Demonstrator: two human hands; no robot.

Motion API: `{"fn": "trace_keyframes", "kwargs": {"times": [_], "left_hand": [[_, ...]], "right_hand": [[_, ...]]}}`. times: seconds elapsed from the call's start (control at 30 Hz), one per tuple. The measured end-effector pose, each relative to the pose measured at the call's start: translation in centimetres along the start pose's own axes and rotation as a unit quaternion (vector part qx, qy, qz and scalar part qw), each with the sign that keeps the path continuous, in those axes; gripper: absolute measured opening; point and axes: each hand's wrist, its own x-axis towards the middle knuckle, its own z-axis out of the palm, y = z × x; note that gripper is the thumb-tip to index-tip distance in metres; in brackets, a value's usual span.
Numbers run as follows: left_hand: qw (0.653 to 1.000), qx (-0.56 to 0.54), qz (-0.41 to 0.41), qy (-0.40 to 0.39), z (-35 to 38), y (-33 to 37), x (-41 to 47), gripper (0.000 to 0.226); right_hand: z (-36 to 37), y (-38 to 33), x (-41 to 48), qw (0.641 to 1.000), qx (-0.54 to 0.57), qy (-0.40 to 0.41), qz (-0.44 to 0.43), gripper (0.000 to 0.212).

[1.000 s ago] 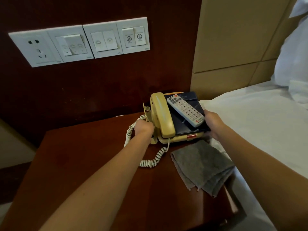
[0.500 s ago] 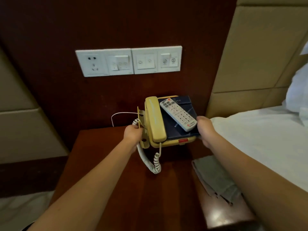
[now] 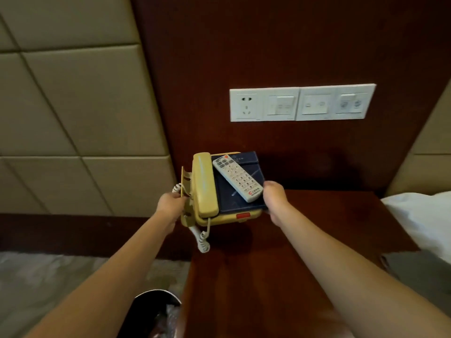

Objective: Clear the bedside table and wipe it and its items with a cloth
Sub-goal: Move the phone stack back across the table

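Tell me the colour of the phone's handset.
The handset is pale yellow; the head view, the only one, shows it plainly.

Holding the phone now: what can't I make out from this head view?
Head view only.
- Telephone keypad: covered by blue folder and remote.
- Right hand: fingers hidden under the telephone's edge.
- Switch panel labels: too small, blurred.
- Bin contents: dark, cut off by bottom edge.

Yellow phone (image 3: pixel 206 191) held above table (image 3: pixel 280 252); remote (image 3: pixel 238 178) on folder (image 3: pixel 244 191).
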Motion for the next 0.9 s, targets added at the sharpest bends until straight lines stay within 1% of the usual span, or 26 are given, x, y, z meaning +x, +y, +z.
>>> {"fn": "trace_keyframes", "kwargs": {"times": [0.17,0.3,0.5,0.7,0.8,0.9], "left_hand": [[0.999,0.018,0.002,0.041,-5.5,-1.0,1.4,0.018],[0.998,0.038,-0.016,0.045,-7.1,-2.4,2.6,0.019],[0.999,0.029,-0.040,0.008,-3.3,-3.9,4.5,0.020],[0.998,0.045,-0.029,-0.042,2.1,-3.7,5.5,0.018],[0.997,0.048,-0.038,-0.044,3.4,-4.0,5.9,0.017],[0.998,0.037,-0.041,-0.031,3.6,-4.6,6.2,0.021]], "right_hand": [[6.3,1.0,-0.7,0.999,0.007,-0.027,0.018,0.035],[8.5,2.2,-0.5,0.999,0.015,-0.030,0.038,0.033],[6.1,4.0,0.9,0.998,0.019,0.017,0.055,0.033],[2.1,5.7,2.4,0.994,0.030,0.071,0.079,0.035],[1.4,5.7,2.6,0.995,0.024,0.075,0.066,0.034],[1.8,5.8,2.6,0.995,0.015,0.078,0.057,0.034]]}}
